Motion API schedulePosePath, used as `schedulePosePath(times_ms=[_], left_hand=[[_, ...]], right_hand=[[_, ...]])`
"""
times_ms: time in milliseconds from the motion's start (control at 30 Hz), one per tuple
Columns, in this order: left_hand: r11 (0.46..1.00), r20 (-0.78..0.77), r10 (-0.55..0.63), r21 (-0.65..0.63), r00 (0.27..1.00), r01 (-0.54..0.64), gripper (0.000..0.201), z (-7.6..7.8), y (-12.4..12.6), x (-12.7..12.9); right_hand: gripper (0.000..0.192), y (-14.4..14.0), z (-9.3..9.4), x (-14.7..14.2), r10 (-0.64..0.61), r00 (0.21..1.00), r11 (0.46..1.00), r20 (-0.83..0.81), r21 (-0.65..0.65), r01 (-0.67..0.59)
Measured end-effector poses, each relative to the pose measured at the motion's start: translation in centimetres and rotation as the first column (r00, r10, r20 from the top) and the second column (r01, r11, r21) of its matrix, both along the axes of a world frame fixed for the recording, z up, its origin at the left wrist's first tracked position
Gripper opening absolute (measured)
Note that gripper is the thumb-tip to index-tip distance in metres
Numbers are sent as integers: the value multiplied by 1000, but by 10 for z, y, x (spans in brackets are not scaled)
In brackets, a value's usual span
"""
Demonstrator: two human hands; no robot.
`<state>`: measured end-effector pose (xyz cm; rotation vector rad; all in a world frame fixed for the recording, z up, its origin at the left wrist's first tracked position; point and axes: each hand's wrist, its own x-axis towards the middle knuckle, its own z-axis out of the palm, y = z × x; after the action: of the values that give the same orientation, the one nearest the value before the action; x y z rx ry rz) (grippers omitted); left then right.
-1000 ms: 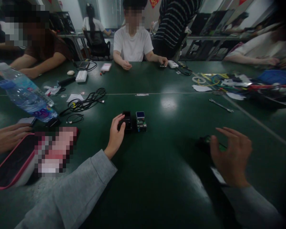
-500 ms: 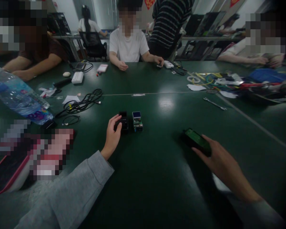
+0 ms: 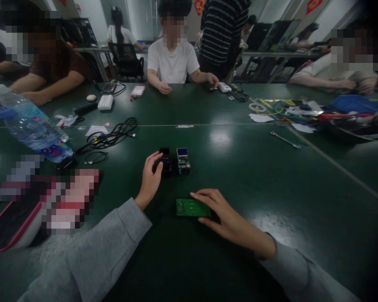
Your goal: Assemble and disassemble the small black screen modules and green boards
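right hand point(image 3: 229, 220) is narrowed onto the green board point(image 3: 189, 207) at opposite edges, probably so its face is left uncovered, nearer than the black device point(image 3: 166, 162) touched by the left hand point(image 3: 150, 178), whose grip cannot be told.

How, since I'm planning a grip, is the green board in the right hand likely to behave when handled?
The green board is probably stiff: its edges look straight. It seems unlikely to roll: its face is flat and rectangular. Small face marks may be solder, so it could be fragile.
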<state>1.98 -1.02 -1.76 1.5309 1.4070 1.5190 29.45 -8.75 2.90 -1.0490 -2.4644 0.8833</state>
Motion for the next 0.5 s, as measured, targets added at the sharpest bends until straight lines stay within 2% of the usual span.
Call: schedulePosePath(times_ms=[167,267,333,400,500], left_hand=[[999,-12,7,32,1000,-6,27,-3,2,0],[1000,-13,4,31,1000,-3,26,-2,1,0],[1000,-17,5,26,1000,-4,26,-1,0,1],[1000,-21,7,18,1000,-6,25,0,0,1],[1000,-21,6,7,1000,-6,25,2,-1,1]], right_hand=[[65,16,-4,-23,31,994,997,-101,-61,-38],[52,28,-5,-26,34,972,994,-233,-94,-57],[39,37,-6,-28,-43,944,998,-328,-64,24],[32,46,-8,-33,-149,904,985,-401,21,172],[29,61,-10,-42,-227,878,923,-422,196,333]])
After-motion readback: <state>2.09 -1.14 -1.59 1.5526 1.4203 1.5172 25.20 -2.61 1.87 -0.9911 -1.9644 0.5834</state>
